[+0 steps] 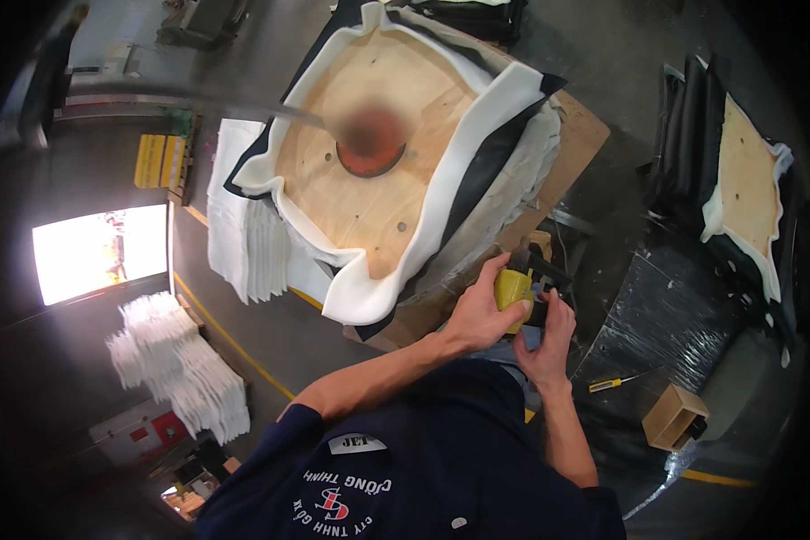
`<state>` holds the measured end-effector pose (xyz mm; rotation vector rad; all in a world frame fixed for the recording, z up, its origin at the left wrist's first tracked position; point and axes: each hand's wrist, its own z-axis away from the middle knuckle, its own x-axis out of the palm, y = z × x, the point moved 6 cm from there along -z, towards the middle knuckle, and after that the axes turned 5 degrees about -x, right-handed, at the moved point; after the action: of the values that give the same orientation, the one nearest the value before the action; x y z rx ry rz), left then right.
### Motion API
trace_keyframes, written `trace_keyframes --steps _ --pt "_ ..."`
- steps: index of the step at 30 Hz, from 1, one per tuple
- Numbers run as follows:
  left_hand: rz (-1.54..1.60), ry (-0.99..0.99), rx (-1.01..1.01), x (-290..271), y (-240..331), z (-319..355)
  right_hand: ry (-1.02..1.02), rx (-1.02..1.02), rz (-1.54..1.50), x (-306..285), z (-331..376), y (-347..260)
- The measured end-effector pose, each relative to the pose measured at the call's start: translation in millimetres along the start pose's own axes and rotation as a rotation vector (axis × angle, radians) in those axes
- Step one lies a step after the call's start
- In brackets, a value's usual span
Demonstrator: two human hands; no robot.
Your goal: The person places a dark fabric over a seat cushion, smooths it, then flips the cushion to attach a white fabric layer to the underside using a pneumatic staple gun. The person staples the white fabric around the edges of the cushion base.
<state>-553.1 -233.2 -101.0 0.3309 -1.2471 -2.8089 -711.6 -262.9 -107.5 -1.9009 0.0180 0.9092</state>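
My left hand (483, 310) is wrapped round the yellow-green body of a staple gun (514, 290). The gun's black magazine points to the right, and the fingers of my right hand (547, 346) are closed on that dark part. Just beyond my hands, to the upper left, lies a plywood panel (369, 211). White foam padding (459, 171) stands up round its edge. Black fabric (488, 166) shows outside the foam. A round red-orange disc (371, 160) sits at the panel's middle, with a blurred dark shape over it. The staple gun and my hands are apart from the panel.
To the right stands a black-wrapped surface (661, 301) bearing a yellow screwdriver (610, 383) and a small wooden box (673, 418). Another plywood panel (749, 171) rests beyond. Stacks of white sheets (184, 364) stand at left. A blurred bar (216, 103) reaches over the panel.
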Motion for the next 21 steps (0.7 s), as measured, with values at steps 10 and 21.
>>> trace_keyframes --steps 10,21 --pt "-0.366 -0.175 0.316 -104.6 7.5 82.2 -0.192 0.287 -0.263 53.6 2.0 -66.1" --pt "-0.995 0.565 0.581 -134.9 -33.8 44.8 -0.106 0.346 -0.241 99.8 0.8 -67.1"
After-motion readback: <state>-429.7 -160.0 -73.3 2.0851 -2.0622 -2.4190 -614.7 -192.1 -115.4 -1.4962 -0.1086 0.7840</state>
